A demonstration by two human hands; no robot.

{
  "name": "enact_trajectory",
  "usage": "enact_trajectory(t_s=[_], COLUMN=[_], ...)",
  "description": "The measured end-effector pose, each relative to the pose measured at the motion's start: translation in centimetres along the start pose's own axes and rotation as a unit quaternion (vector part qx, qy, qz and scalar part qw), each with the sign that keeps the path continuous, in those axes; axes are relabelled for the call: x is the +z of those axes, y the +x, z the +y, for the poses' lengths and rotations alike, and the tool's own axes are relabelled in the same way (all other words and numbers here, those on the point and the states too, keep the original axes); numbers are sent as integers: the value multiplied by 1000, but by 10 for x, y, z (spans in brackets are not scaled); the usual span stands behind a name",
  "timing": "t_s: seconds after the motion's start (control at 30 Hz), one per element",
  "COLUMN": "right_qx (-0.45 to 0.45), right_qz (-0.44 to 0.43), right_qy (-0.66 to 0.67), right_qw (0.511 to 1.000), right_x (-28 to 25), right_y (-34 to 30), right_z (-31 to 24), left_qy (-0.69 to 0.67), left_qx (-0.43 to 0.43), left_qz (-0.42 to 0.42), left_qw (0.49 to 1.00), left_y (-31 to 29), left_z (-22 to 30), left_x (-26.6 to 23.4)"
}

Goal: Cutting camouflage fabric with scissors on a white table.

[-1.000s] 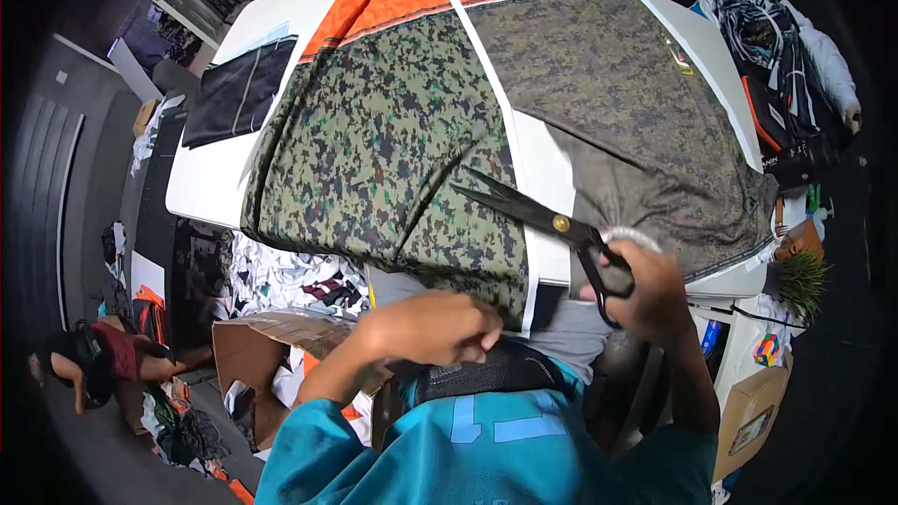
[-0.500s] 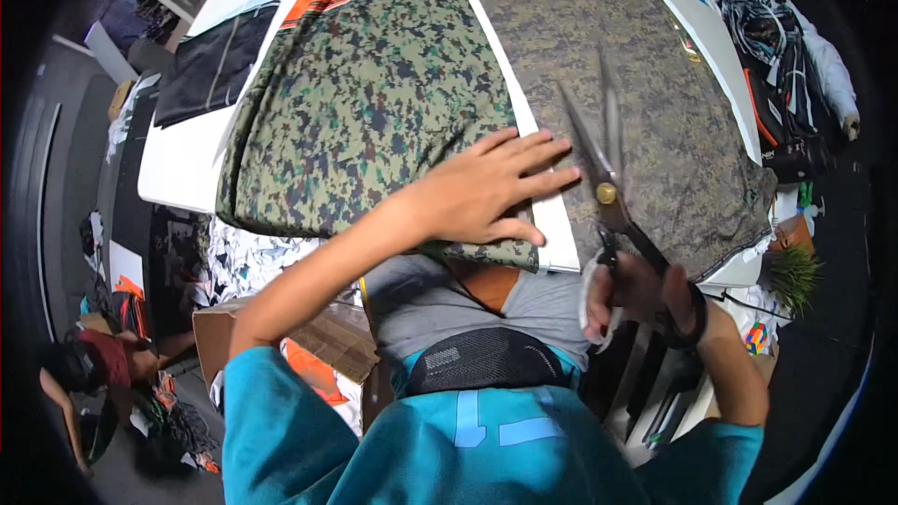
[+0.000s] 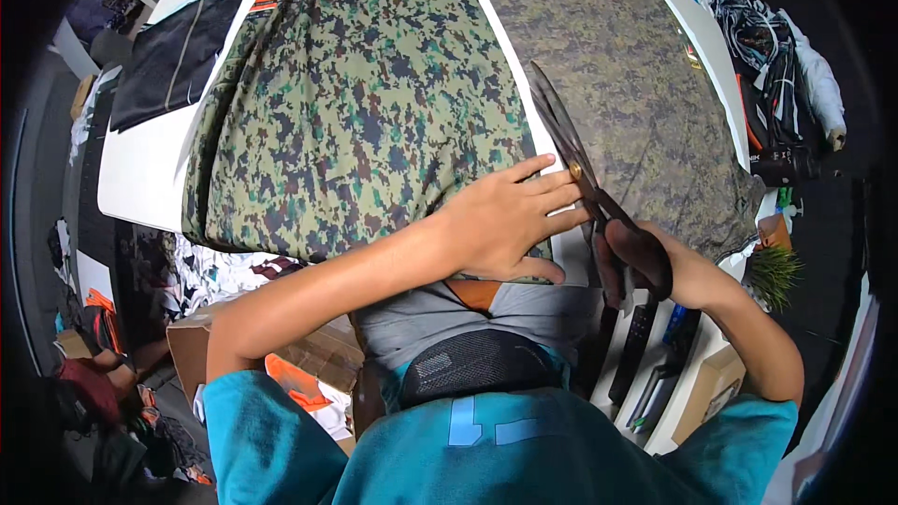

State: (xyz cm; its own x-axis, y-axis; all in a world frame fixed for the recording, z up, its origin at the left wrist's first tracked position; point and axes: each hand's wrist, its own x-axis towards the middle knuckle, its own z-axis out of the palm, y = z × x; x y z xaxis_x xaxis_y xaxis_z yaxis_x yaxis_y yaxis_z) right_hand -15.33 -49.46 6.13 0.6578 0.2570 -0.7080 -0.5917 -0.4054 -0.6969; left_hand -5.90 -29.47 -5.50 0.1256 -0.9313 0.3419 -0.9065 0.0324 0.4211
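Left hand [image 3: 510, 220]: yours lies open, fingers spread palm-down across the green camouflage cloth [image 3: 365, 122] and white strip [image 3: 506, 56].
Right hand [image 3: 669, 266]: you grasp the scissors [image 3: 577, 171] by their handles.
Blades: nearly together over the strip and the brown camouflage cloth [image 3: 608, 65]; contact unclear.
Cloths: side by side on your white table [image 3: 140, 178]; spreading looks done, no cut discernible.

I note, near left, an open cardboard box [image 3: 187, 360]; right, a grassy plant [image 3: 774, 279]; far right, a black-and-white bundle [image 3: 750, 33]; near right, a brown carton [image 3: 708, 388].
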Motion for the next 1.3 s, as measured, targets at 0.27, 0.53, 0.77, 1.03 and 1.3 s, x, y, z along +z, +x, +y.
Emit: enact_trajectory(t_s=[0.27, 0.53, 0.77, 1.03, 1.3], right_qx=[-6, -17, -12, -25, -22], right_qz=[47, 63, 63, 95, 95], right_qy=[-41, -50, -49, -52, -59], right_qw=[998, 997, 997, 994, 994], right_x=[3, -1, 2, 10, 6], right_y=[16, 29, 34, 35, 39], right_z=[-21, -19, -25, -29, -29], left_qy=[12, -10, -6, -4, -3], left_qx=[17, -4, 4, 14, 23], left_qz=[64, 36, 73, 85, 98], left_qw=[998, 999, 997, 996, 995], left_y=[1, 1, -2, -2, -2], left_z=[0, 1, 0, 0, -1], left_x=[2, 0, 5, 7, 9])
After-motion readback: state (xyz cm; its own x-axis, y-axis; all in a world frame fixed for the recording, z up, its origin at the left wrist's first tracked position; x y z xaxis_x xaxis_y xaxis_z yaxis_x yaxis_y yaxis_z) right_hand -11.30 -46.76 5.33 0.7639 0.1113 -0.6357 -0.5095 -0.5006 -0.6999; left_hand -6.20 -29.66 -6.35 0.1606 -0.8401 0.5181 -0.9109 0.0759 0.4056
